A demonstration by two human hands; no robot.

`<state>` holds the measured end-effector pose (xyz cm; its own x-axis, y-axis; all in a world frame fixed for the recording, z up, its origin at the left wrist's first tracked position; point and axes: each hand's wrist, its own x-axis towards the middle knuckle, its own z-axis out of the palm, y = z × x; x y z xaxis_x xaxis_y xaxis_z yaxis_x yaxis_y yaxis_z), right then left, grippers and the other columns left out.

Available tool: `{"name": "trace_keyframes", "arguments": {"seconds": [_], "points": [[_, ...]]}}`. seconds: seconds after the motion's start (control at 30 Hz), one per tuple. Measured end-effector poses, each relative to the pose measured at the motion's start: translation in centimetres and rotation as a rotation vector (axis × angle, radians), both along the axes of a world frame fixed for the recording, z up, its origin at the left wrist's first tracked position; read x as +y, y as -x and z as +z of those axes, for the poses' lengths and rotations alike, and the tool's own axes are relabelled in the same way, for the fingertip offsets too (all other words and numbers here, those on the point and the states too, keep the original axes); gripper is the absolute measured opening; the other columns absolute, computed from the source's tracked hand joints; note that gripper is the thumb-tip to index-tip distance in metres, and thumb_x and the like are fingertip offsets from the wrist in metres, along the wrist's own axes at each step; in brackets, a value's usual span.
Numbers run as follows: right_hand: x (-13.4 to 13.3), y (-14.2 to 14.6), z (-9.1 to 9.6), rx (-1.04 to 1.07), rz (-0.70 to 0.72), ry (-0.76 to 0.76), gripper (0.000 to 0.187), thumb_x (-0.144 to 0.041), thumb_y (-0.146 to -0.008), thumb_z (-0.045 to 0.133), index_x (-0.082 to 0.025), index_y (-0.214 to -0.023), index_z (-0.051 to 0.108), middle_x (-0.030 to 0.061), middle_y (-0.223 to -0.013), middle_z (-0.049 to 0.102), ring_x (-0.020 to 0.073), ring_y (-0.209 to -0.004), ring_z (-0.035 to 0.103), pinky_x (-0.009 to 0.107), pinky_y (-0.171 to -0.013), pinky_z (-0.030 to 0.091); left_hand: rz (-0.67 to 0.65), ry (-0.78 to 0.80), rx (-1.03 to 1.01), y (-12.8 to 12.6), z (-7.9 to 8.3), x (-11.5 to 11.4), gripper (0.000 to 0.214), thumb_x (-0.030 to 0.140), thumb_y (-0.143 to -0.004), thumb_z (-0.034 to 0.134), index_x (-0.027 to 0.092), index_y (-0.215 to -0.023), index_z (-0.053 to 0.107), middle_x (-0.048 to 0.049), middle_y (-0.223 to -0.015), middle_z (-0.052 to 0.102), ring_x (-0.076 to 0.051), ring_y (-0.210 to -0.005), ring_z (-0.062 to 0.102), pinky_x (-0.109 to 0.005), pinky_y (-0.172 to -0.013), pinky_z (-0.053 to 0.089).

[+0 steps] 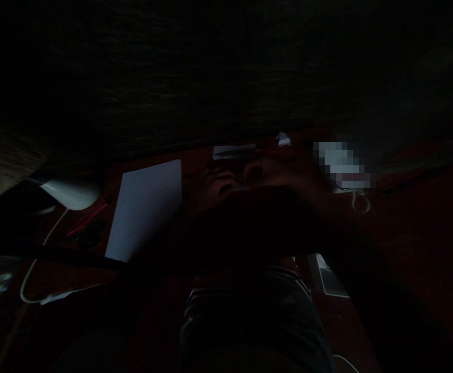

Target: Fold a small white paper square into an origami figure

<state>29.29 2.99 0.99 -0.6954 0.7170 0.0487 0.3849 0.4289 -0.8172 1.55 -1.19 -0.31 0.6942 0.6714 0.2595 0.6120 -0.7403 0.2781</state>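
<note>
Left hand and right hand, fingers curled, near each other with a small pale scrap between them (too dark to tell whether either grips it), probably light, thin and easily creased, hence best pinched at its edges.

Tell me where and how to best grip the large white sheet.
I'd pinch the far right corner of the large white sheet, coming from the right with the left hand: it looks flat, that corner shows plainly beside the hand, and its near right part fades into darkness.
</note>
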Motion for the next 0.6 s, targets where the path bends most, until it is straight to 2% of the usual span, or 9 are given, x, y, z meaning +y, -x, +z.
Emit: {"name": "trace_keyframes", "arguments": {"seconds": [0.1,0.3,0.47,0.6], "points": [[-0.20,-0.09,0.41,-0.031,0.056,0.046,0.026,-0.035,-0.080,0.094,-0.021,-0.101,0.087,0.0032,-0.099,0.085,0.0202,-0.090,0.074,0.031,-0.080,0.054,0.013,0.007,0.018,-0.15,0.25,-0.16,0.023,0.022,-0.111,0.068,0.029,-0.126,0.085,-0.0046,-0.141,0.085,-0.030,-0.135,0.072,-0.054,-0.119,0.051],[-0.01,-0.04,0.06,-0.075,0.034,-0.014,0.017,-0.030,-0.088,0.087,-0.024,-0.103,0.092,0.0025,-0.103,0.089,0.0210,-0.092,0.076,0.033,-0.086,0.055,0.023,0.031,-0.005,-0.16,-0.10,-0.03,0.027,0.022,-0.111,0.067,0.029,-0.131,0.083,-0.0055,-0.142,0.084,-0.030,-0.136,0.070,-0.054,-0.121,0.049],[-0.51,0.04,0.58,-0.097,0.001,-0.022,0.012,-0.031,-0.092,0.087,-0.028,-0.101,0.093,0.0010,-0.108,0.091,0.0223,-0.099,0.081,0.034,-0.092,0.059,-0.016,0.028,-0.067,-0.03,-0.46,0.26,0.024,0.024,-0.112,0.067,0.029,-0.129,0.084,-0.0052,-0.138,0.085,-0.030,-0.132,0.072,-0.054,-0.121,0.049],[-0.39,0.26,0.24,-0.102,-0.038,-0.079,0.011,-0.028,-0.096,0.083,-0.028,-0.101,0.092,0.0017,-0.109,0.092,0.0232,-0.101,0.083,0.035,-0.094,0.059,-0.034,0.025,-0.087,0.02,-0.54,0.38,0.023,0.022,-0.111,0.067,0.029,-0.127,0.083,-0.0047,-0.137,0.085,-0.029,-0.130,0.072,-0.053,-0.121,0.049]]}}
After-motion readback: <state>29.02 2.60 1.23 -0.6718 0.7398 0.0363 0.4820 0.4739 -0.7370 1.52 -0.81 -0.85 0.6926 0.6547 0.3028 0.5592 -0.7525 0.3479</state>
